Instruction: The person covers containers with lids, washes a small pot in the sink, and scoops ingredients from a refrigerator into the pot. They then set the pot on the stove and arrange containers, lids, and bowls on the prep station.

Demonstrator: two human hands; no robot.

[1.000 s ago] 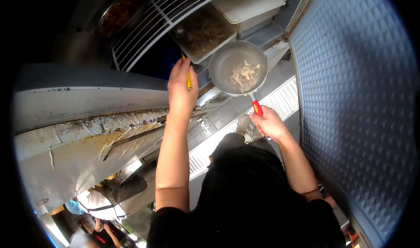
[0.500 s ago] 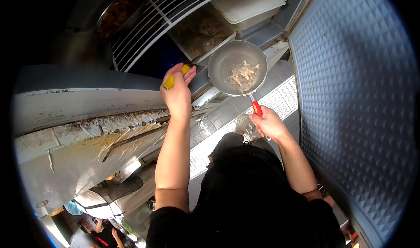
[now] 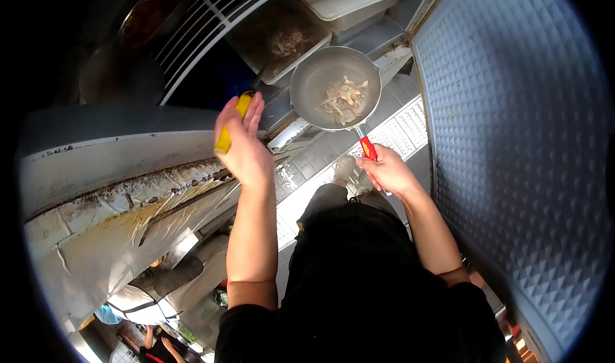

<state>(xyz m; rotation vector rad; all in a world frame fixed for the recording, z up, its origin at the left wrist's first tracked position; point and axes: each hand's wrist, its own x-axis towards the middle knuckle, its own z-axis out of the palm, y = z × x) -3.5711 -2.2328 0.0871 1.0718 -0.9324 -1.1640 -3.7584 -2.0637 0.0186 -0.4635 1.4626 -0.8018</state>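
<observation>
My left hand (image 3: 246, 146) is wrapped round a yellow handle (image 3: 234, 121), at the near edge of the open fridge. The handle's far end points toward an uncovered container (image 3: 279, 32) holding pale brown food; its tool part is dark and hard to make out. In my right hand (image 3: 386, 169) is the red handle (image 3: 368, 148) of a grey metal pan (image 3: 314, 87). Pale strips of food (image 3: 346, 99) lie in the pan, towards its handle side. The pan is held level beside the container's near corner, above the floor.
A white wire shelf (image 3: 221, 23) spans the fridge above the containers. Behind the pan stands a lidded white container (image 3: 346, 1). The textured fridge door (image 3: 512, 132) stands open at the right. Other people (image 3: 160, 350) are at the lower left.
My left hand has moved left and turned, with the yellow handle now more upright. In view, the pan and my right hand have shifted slightly left and up. Food in the container looks more bunched.
</observation>
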